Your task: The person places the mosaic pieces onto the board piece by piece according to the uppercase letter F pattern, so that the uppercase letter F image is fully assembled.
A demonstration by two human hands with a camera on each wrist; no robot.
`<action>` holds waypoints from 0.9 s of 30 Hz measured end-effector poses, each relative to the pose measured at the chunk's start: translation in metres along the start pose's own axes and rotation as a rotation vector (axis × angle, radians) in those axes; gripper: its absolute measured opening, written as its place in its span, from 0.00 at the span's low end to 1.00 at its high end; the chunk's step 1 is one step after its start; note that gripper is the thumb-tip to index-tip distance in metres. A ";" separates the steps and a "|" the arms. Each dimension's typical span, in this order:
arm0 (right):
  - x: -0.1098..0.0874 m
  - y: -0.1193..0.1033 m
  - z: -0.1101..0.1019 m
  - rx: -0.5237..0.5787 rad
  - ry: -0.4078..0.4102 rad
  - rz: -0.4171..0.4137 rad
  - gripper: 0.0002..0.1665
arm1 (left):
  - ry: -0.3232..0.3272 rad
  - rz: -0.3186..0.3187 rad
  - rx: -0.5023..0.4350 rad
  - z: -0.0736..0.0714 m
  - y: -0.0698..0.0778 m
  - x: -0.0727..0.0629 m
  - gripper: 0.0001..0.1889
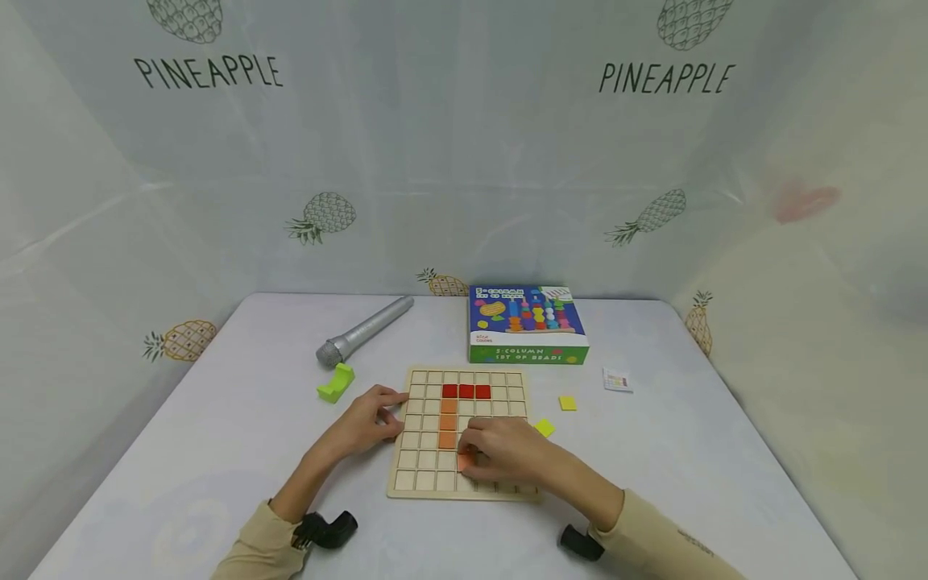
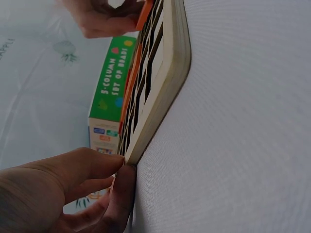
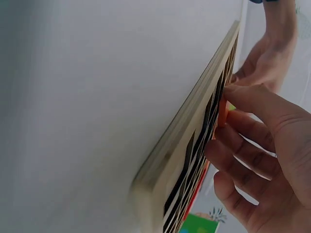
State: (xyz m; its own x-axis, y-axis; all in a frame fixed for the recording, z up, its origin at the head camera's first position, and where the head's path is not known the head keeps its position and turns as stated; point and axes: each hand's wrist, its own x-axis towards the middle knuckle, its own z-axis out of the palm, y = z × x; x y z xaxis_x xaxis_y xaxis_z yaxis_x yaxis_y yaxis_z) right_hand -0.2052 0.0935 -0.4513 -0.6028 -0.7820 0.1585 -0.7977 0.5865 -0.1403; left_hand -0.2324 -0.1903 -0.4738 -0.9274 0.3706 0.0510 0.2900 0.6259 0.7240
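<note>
The left hand (image 1: pixel 360 424) reached in from the left with its wrist angled toward the board (image 1: pixel 425 481), thumb and forefinger spread — tips against the board's left edge, the grip loose. The right hand (image 1: pixel 511 449) bent palm-down over the board's lower part, thumb and fingertips closed in a pinch on an orange tile (image 1: pixel 466 461). That tile was below and right of a column of orange tiles (image 1: pixel 448 423), which ran down from three red tiles (image 1: pixel 466 391).
</note>
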 end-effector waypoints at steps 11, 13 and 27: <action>0.020 -0.012 0.008 -0.069 -0.003 0.005 0.10 | -0.003 0.002 -0.017 -0.001 0.002 -0.001 0.28; 0.022 -0.013 0.008 -0.071 -0.005 0.011 0.11 | -0.005 0.004 -0.021 -0.001 0.002 -0.001 0.28; 0.025 -0.016 0.008 -0.075 -0.010 0.025 0.09 | -0.008 -0.006 -0.024 0.000 0.004 -0.002 0.28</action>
State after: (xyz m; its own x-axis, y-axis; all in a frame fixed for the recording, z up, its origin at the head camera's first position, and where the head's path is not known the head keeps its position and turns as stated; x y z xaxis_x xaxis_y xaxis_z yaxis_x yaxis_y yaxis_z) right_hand -0.2074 0.0625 -0.4526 -0.6226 -0.7688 0.1458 -0.7817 0.6196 -0.0708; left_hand -0.2293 -0.1892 -0.4711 -0.9272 0.3723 0.0408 0.2783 0.6120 0.7403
